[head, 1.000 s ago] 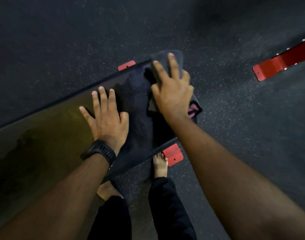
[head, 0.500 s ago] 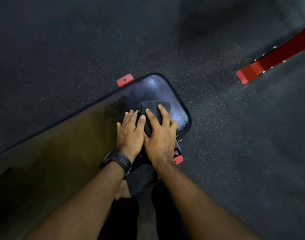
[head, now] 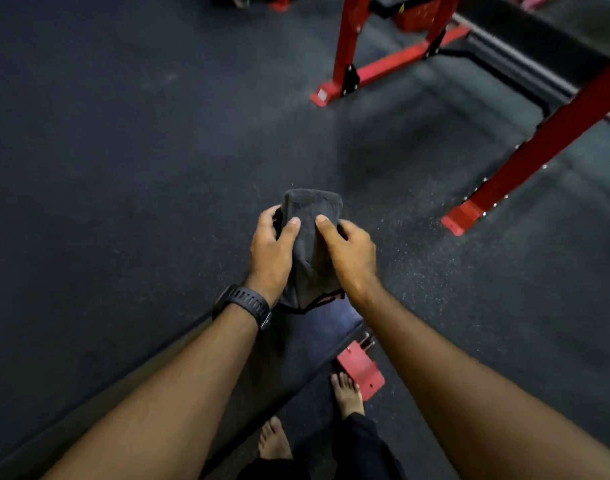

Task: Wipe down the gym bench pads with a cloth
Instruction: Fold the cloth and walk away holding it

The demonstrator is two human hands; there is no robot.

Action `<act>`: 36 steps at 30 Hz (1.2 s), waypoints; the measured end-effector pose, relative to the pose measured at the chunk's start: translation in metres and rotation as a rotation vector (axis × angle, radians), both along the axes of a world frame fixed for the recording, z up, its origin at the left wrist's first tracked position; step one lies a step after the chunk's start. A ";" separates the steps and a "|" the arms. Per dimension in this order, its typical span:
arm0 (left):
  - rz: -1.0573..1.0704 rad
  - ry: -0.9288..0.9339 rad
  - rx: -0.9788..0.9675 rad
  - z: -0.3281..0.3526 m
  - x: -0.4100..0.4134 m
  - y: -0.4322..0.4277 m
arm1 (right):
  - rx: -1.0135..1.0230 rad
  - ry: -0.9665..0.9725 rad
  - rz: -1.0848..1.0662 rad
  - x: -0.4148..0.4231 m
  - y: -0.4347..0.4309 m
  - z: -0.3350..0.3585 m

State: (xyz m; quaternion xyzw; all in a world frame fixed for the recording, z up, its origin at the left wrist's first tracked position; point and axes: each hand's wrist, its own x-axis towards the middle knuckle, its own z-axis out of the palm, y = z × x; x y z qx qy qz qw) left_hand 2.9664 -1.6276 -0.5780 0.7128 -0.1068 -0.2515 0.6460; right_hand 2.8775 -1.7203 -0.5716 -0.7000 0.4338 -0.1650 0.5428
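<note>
Holding the cloth [head: 310, 209] clear of the pad [head: 317, 337], the person is working it between both hands rather than wiping. The left grip [head: 270, 251] is clasping the cloth's left side, thumb lying across the front and fingers curling out of sight behind. The right grip [head: 352, 252] is pinching the right side the same way, its thumb pressing the front face. Between them the cloth is standing up as a thick dark wad, its top poking above both thumbs. Its lower edge, showing a strip of red trim, is hanging just over the pad's end; whether it is brushing the pad I cannot tell. Held like this, it is probably being refolded or turned, so that a fresh, compact face is ready for the pad surface. The pad is running from the lower left under both forearms and ending below the wrists, so the person is standing at its end, where a short reach would bring the cloth down onto it. A watch [head: 243, 304] is sitting on the left wrist, near the cloth's lower corner. A foot plate [head: 360, 372] is lying on the floor [head: 123, 133] just beside the pad's end, with a bare foot [head: 347, 393] next to it, presumably steadying the stance. Farther off, red frames [head: 546, 143] are standing well apart from the pad, not getting in the way.
</note>
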 end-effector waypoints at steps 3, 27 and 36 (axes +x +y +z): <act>0.040 -0.095 -0.032 0.063 0.013 0.008 | -0.022 -0.089 0.006 0.016 0.002 0.061; 0.811 -0.826 0.099 0.445 0.061 0.218 | -0.208 -0.756 0.732 0.162 0.185 0.429; 1.363 -0.832 0.349 0.464 -0.080 0.427 | 0.019 -0.849 1.302 0.089 0.421 0.446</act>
